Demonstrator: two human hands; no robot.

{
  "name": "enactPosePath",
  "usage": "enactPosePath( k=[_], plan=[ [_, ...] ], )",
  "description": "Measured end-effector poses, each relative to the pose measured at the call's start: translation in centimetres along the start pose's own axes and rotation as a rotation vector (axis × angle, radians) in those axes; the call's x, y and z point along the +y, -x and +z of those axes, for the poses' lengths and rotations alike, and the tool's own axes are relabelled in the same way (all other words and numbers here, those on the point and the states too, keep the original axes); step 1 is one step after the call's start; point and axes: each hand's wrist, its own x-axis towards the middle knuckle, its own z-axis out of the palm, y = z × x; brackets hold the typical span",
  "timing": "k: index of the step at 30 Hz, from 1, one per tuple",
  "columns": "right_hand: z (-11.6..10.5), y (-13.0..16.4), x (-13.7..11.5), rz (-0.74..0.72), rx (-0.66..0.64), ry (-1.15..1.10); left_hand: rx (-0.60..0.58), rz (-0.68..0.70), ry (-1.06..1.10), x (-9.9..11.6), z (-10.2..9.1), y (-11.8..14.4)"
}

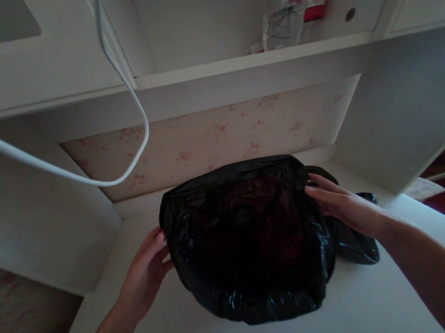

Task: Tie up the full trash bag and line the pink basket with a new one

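Cable (119,70) above bag (248,242), shelf (251,61).

Single head cam, worn, looks fwd and down, close over bag (247,242) at centre, shelf (251,61) at 12 o'clock.

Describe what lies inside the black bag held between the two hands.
Inside the black bag, dim dark-red shapes and a round dark object show; folds and shadow cover the rest.

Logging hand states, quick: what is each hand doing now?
Left hand: open, fingers on the black bag.
Right hand: open, resting on the bag's other side.
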Motion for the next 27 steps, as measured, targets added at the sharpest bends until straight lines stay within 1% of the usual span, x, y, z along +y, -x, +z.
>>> enactPosePath(
  k=[2,3,5,6,9,13,15,17,21,23,25,27],
  plan=[
    [-0.2,1.6,1.3,0.105,0.019,-0.094,-0.123,-0.108,-0.005,-1.3,-0.9,2.0],
    [-0.2,2.2,1.8,0.136,0.038,-0.134,-0.174,-0.139,-0.029,-1.8,-1.2,2.8],
    [0.2,3.1,2.3,0.131,0.082,-0.211,-0.238,-0.168,-0.089,-2.5,-1.5,4.1],
    [0.5,3.4,2.3,0.116,0.099,-0.242,-0.248,-0.168,-0.114,-2.7,-1.4,4.6],
    [1.3,4.0,1.9,0.049,0.102,-0.310,-0.237,-0.171,-0.131,-2.7,-1.0,5.0],
    [1.8,4.7,1.4,-0.048,0.116,-0.291,-0.198,-0.209,-0.038,-2.6,-0.3,4.6],
    [1.5,5.4,1.5,-0.067,0.068,-0.269,-0.192,-0.221,0.000,-2.8,0.0,4.5],
    [1.0,6.1,1.7,-0.076,-0.010,-0.272,-0.208,-0.227,0.015,-2.9,0.3,4.6],
    [0.5,7.2,2.2,-0.124,-0.121,-0.262,-0.234,-0.205,-0.033,-3.2,0.6,4.9],
    [0.9,7.6,2.0,-0.131,-0.122,-0.264,-0.208,-0.185,-0.051,-3.4,0.8,4.9],
    [2.0,7.8,1.3,-0.151,-0.092,-0.269,-0.165,-0.167,-0.051,-3.6,1.0,4.9],
    [3.2,7.7,0.5,-0.221,-0.074,-0.241,-0.115,-0.134,-0.059,-3.8,1.4,4.8]
  ],
)
